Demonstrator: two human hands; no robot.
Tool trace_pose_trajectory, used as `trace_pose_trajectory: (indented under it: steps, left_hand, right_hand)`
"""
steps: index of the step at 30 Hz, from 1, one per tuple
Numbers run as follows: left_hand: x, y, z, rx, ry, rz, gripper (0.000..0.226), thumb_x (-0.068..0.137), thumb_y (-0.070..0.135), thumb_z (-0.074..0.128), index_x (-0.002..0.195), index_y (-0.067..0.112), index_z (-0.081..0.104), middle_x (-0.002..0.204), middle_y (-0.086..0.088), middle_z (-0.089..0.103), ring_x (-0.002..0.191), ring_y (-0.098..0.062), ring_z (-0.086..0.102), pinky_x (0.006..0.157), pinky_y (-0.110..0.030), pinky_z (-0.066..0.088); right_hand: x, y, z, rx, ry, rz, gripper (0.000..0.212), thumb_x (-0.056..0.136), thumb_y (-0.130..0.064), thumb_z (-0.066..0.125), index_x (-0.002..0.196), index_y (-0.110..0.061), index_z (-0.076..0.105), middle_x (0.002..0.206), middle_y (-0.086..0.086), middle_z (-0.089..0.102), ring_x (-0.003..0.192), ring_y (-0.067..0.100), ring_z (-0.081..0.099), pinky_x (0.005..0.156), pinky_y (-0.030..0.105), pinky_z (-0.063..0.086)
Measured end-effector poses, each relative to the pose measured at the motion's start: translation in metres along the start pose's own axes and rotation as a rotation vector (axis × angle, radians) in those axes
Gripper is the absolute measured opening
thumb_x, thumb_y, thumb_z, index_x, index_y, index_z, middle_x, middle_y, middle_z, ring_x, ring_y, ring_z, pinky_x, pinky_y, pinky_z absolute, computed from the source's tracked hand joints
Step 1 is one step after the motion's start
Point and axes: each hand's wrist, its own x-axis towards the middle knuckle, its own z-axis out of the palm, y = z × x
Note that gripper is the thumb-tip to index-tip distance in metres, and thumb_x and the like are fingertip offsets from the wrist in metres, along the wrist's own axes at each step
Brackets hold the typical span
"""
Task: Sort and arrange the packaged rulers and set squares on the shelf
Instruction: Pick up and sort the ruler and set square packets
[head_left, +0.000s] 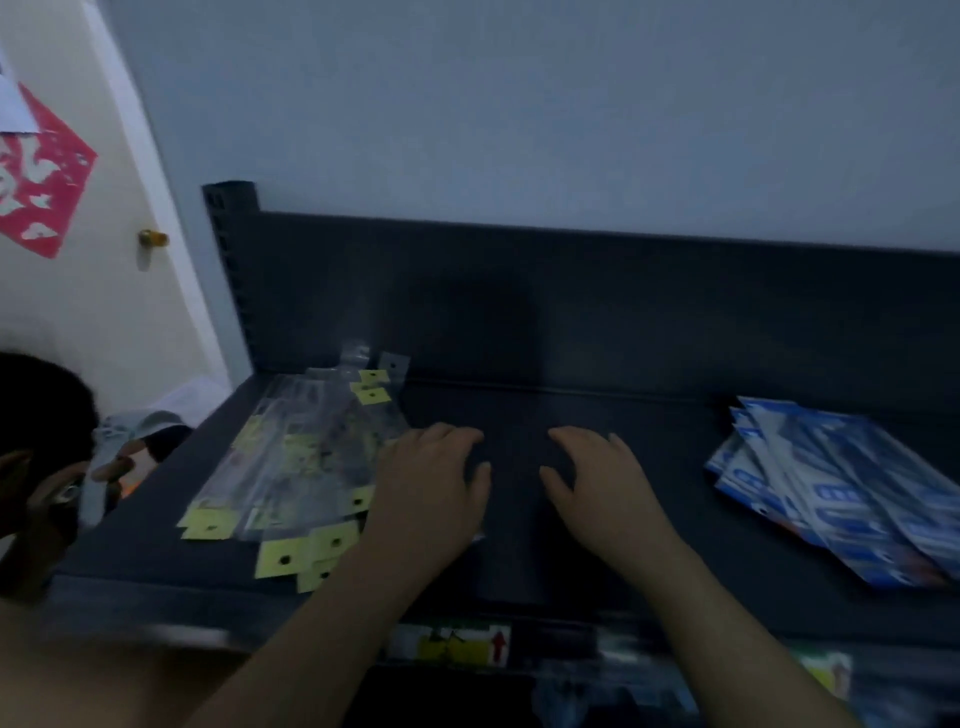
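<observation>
A loose pile of clear packaged rulers with yellow hang tabs (296, 467) lies on the left part of the dark shelf (571, 415). A stack of blue and white packages (831, 488) lies at the right. My left hand (436, 478) hovers over the shelf at the right edge of the clear pile, fingers loosely curved, holding nothing. My right hand (597, 478) is beside it over the bare middle of the shelf, fingers relaxed and empty.
The shelf's back panel (571, 291) rises behind, with an upright post (228, 270) at the left. Another person's head (36, 447) is low at the left edge. A door with a red paper cutting (41, 171) stands at the left. More packages (457, 644) sit on a lower shelf.
</observation>
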Motion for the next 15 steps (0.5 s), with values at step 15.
trace_pose_trajectory:
  steps: [15]
  left_hand:
    - [0.011,0.225,0.073,-0.208,-0.083,0.323,0.039,0.094,0.038,0.048,0.131,0.027,0.054,0.128,0.008,0.058,0.113,-0.018,0.052,0.097,-0.031,0.037]
  right_hand:
    - [-0.112,0.189,-0.122,-0.133,0.159,0.359,0.044,0.098,-0.033,0.046,0.141,-0.021,0.042,0.142,-0.005,0.048,0.130,0.012,0.042,0.120,0.037,0.009]
